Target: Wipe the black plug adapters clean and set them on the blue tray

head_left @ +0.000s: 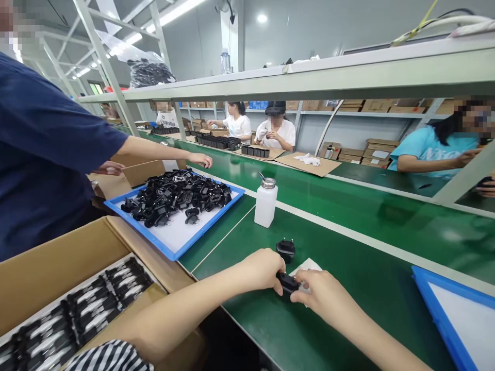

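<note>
Both my hands meet over the green bench near its front edge. My left hand [263, 269] and my right hand [323, 293] are closed on one small black plug adapter [288, 283], held between them just above a white cloth [307, 266]. A second black plug adapter [285, 249] stands on the bench right behind, pins up, untouched.
A white squeeze bottle [266, 202] stands behind. A blue-rimmed tray [170, 247] heaped with black adapters lies at left, where a person in dark blue reaches over it. A cardboard box [46, 268] of packed adapters sits at near left. Another blue tray [436, 304] lies right. Other workers sit across.
</note>
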Tool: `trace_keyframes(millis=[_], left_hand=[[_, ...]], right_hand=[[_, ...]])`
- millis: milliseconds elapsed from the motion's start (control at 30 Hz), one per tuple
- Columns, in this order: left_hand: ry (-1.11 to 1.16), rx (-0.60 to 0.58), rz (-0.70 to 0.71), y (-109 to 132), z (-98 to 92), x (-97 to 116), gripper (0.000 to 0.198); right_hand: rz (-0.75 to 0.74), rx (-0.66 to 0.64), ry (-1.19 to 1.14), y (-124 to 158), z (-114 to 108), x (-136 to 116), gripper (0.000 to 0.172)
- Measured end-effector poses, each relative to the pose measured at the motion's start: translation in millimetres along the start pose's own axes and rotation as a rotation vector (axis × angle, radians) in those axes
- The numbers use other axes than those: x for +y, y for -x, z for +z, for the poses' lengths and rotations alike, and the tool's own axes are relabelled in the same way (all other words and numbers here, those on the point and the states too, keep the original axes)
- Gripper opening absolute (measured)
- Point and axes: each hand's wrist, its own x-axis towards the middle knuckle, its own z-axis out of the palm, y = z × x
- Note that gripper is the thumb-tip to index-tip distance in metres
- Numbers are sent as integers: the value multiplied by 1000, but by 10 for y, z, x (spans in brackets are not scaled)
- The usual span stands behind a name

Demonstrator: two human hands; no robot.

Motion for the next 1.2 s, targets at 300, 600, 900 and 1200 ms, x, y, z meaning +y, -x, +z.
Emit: trace_keyframes(millis=[300, 600, 900, 1200], left_hand=[[-187, -142, 65, -47, -151, 171, 17], [21, 135, 22, -27, 116, -60, 19], [-189, 132, -302, -48, 140, 39, 31], [-230, 92, -213, -162, 199, -153, 36]], right_hand=[[-22, -19, 240, -13, -40, -133, 9], [-34, 63, 114, -44, 11, 48, 21], [-153, 63, -273, -518, 97, 252, 104], [-184, 337, -145, -261, 37, 295, 61]])
